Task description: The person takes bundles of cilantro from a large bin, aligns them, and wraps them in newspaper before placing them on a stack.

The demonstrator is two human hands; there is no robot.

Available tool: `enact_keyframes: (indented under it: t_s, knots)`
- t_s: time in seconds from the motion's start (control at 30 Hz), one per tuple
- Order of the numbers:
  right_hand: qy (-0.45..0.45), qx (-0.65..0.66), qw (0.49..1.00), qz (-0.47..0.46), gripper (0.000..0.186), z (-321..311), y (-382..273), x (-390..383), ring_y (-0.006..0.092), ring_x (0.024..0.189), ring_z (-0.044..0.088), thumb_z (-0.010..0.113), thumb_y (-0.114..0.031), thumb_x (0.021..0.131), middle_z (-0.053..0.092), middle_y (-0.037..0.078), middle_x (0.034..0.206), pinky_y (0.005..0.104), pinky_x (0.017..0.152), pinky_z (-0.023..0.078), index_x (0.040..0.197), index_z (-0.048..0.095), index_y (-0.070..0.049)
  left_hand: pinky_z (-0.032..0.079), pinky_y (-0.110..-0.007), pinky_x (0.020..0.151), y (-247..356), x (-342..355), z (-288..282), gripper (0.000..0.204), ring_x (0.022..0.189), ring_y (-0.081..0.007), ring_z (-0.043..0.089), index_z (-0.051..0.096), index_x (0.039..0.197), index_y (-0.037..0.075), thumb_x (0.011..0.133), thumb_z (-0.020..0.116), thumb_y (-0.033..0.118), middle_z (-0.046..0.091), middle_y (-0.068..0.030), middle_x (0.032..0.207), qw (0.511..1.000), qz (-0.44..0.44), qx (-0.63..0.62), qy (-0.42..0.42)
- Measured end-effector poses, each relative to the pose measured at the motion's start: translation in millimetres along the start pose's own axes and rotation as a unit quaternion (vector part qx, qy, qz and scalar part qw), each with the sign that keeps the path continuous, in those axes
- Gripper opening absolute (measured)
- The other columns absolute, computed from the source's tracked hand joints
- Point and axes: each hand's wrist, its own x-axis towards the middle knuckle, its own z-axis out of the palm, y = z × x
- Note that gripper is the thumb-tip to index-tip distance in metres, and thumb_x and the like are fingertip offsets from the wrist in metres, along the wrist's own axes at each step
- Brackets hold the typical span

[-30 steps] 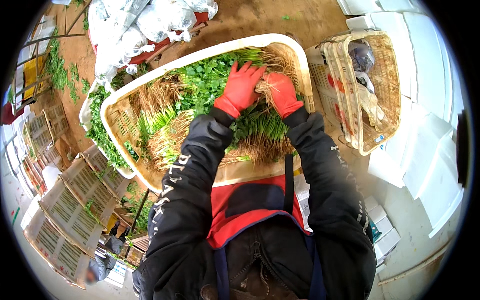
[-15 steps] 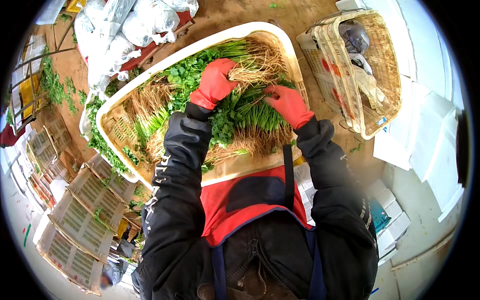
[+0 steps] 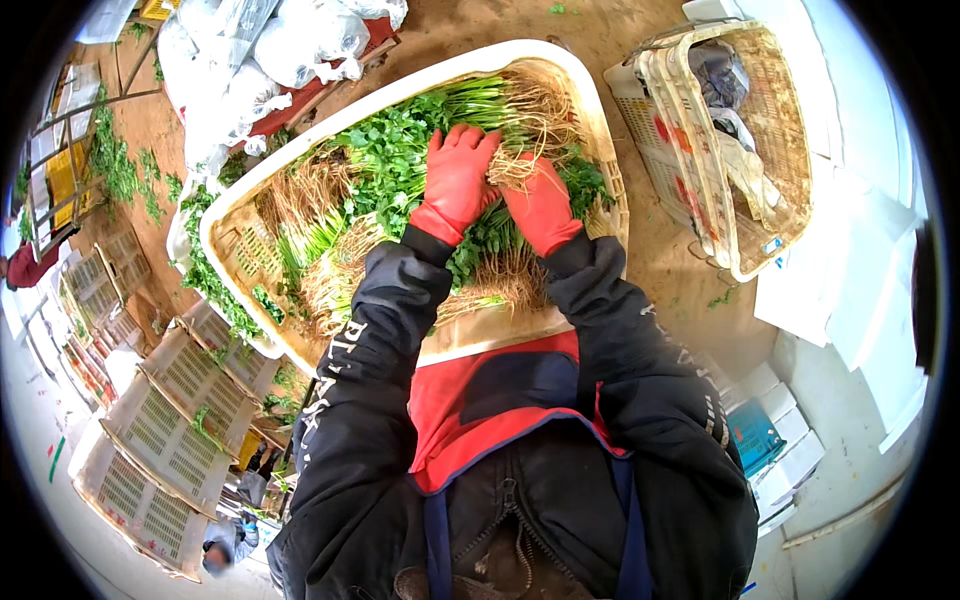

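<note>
We count: one cream basket (image 3: 480,62) | inside it, one left hand (image 3: 457,180), one right hand (image 3: 543,208) | inside it, at least four root clusters (image 3: 303,192) | right of it, at least three nested baskets (image 3: 645,122) | near-right of it, one teal container (image 3: 755,440)

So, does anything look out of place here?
Yes: loose greens lie strewn on the brown floor at upper left, away from the bunches in the basket, and a stray sprig sits on a crate at lower left.
</note>
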Motion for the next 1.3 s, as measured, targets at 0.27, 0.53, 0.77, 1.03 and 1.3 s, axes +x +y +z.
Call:
enact_keyframes:
  t_s: [0.27, 0.53, 0.77, 1.03, 1.3]
  knots:
    - [-0.029, -0.142, 0.985, -0.089, 0.033, -57, 9, 48, 0.0351, 0.101, 0.055, 0.055, -0.006, 0.078, 0.060, 0.017, 0.104, 0.0414, 0.085, 0.045, 0.110, 0.060, -0.004, 0.034, -0.052, 0.099, -14, -13, 18, 0.042, 0.104, -0.0303, 0.053, 0.061, 0.087, 0.012, 0.046, 0.071, 0.012, 0.058, -0.0066, 0.095, 0.993, 0.013, -0.039, 0.112]
    - [-0.035, -0.310, 0.933, -0.179, 0.005, -20, 51, 81, 0.0310, 0.089, 0.055, 0.053, -0.010, 0.077, 0.057, 0.012, 0.082, 0.0425, 0.075, 0.042, 0.079, 0.056, -0.006, 0.039, -0.047, 0.096, -21, -21, 8, 0.050, 0.106, -0.0337, 0.051, 0.059, 0.098, 0.010, 0.049, 0.066, 0.005, 0.056, -0.0094, 0.100, 0.988, 0.046, -0.073, 0.126]
    - [-0.059, -0.109, 0.989, -0.079, 0.012, -24, 12, 41, 0.0345, 0.075, 0.060, 0.055, -0.017, 0.083, 0.061, 0.016, 0.077, 0.0430, 0.066, 0.045, 0.083, 0.058, -0.005, 0.039, -0.045, 0.096, 1, -8, -13, 0.084, 0.112, -0.0345, 0.049, 0.044, 0.134, 0.019, 0.055, 0.072, 0.010, 0.045, -0.0172, 0.131, 1.000, -0.011, -0.017, 0.008]
    - [-0.059, -0.028, 0.998, 0.010, 0.017, -8, -20, -1, 0.0284, 0.069, 0.060, 0.057, -0.010, 0.086, 0.062, 0.014, 0.078, 0.0348, 0.061, 0.048, 0.101, 0.059, -0.003, 0.036, -0.048, 0.099, -17, 4, -4, 0.046, 0.117, -0.0301, 0.049, 0.055, 0.115, 0.012, 0.070, 0.062, 0.017, 0.055, -0.0093, 0.118, 0.989, 0.146, 0.003, -0.023]
    - [-0.032, 0.039, 0.999, 0.007, 0.029, -45, -5, 59, 0.0286, 0.089, 0.061, 0.062, -0.016, 0.081, 0.062, 0.015, 0.102, 0.0356, 0.075, 0.049, 0.108, 0.063, -0.005, 0.040, -0.046, 0.095, -23, -10, 0, 0.033, 0.112, -0.0304, 0.052, 0.058, 0.092, 0.010, 0.059, 0.062, 0.011, 0.058, -0.0075, 0.105, 0.987, 0.145, -0.047, 0.051]
